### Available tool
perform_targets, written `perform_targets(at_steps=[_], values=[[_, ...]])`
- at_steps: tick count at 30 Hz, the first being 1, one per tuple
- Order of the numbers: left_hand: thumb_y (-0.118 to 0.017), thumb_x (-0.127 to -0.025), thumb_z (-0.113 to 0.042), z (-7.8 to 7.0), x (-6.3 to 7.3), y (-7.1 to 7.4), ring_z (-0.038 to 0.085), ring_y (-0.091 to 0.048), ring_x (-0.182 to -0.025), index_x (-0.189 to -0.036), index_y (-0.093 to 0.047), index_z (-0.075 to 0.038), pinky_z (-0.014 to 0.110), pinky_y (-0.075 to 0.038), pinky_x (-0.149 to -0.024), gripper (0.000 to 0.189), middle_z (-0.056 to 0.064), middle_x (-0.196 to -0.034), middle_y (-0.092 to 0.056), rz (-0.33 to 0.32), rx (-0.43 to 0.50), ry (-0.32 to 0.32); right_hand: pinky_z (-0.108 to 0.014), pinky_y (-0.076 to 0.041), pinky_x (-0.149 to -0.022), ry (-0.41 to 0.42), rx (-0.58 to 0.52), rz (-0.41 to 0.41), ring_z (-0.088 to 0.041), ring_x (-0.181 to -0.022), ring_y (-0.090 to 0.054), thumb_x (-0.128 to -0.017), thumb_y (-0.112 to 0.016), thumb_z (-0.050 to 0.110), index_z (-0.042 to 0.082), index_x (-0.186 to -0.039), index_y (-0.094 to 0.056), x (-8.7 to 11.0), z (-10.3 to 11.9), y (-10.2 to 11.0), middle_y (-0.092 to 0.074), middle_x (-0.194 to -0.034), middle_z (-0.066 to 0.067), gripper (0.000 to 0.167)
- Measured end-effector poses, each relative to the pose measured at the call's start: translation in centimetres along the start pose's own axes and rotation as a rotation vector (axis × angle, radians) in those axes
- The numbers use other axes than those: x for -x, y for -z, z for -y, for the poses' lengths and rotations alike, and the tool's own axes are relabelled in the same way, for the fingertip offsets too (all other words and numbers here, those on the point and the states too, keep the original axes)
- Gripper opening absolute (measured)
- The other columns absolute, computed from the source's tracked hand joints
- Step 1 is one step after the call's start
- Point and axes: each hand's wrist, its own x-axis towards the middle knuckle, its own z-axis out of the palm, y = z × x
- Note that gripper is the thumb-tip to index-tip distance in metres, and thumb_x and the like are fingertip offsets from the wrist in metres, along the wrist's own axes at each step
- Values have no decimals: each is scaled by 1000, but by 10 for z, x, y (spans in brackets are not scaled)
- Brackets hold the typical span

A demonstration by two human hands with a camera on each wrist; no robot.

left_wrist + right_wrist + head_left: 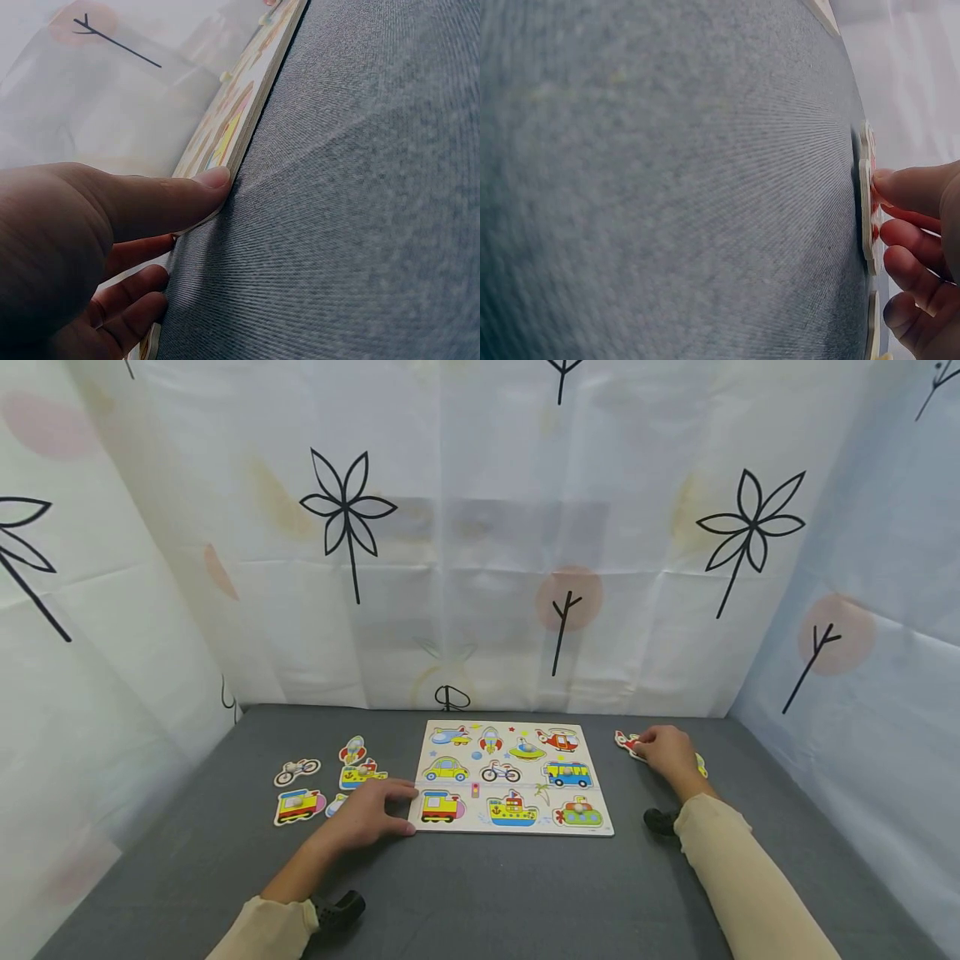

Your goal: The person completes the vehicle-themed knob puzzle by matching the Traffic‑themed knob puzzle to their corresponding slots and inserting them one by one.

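Puzzle board [450, 787] lies on the grey table [525, 893], the left hand [367, 814], thumb and fingers apart, touching its 8 o'clock edge; farther off, at 3 o'clock, the right hand [667, 752] pinches 1 red-and-white piece [628, 744], which a shallow pinch could let slip.

L hand [366, 814] & R hand [670, 755] bare; L sleeve [262, 931] & R sleeve [750, 877] both cream/beige, plain, slightly wrinkled; L wrist unit [343, 908] sm., blk, rounded; R wrist unit [660, 823] blk too; L thumbnail [219, 177] short
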Motion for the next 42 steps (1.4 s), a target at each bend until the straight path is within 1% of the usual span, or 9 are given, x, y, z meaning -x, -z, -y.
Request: perform_targets(at_steps=[10,17,23,31,36,42], values=[[-86,-73,-19,0,0,0,32,-52,-123,-121,-69,-8,52,-37,-103,52,7,-126,-63,2,-2,6,-47,-45,-77,39,8,-6,-32,-85,-59,-88,-68,15,-2,-96,-71,-5,13,-4,-68,-91,-15,19],[-86,-73,-19,0,0,0,32,-53,-123,-121,-69,-8,52,-37,-103,52,7,-126,-63,1,1,2,-47,-46,-78,52,25,4,-31,-86,-59,-89,-69,15,-3,-99,-71,-8,28,-8,-68,-94,-15,21],[-86,-73,-19,1,0,0,32,-53,-123,-121,-69,-8,52,-37,-103,52,6,-126,-63,-2,1,2,-47,-47,-77,91,12,-7,-32,-87,-60,-89,-68,14,-3,-98,-72,-10,39,-12,-68,-94,-16,19],[-86,-73,-19,1,-1,0,32,-52,-123,-121,-69,-9,52,-37,-103,52,6,-126,-63,-1,-7,1,-45,-48,-74,122,-6,42,-29,-85,-59,-91,-67,15,-1,-100,-72,-11,57,-18,-67,-96,-15,19],[-87,-72,-20,2,-1,0,32,-52,-123,-120,-70,-9,52,-37,-103,52,6,-126,-63,1,-8,7,-44,-48,-73,161,0,45,-28,-83,-57,-90,-67,15,0,-98,-72,-13,66,-23,-67,-94,-13,18],[-86,-73,-20,3,-1,0,32,-53,-123,-121,-69,-8,52,-37,-103,52,6,-126,-63,2,-9,-8,-42,-49,-70,206,9,80,-26,-81,-58,-89,-67,15,0,-97,-72,-14,77,-28,-67,-94,-12,17]])
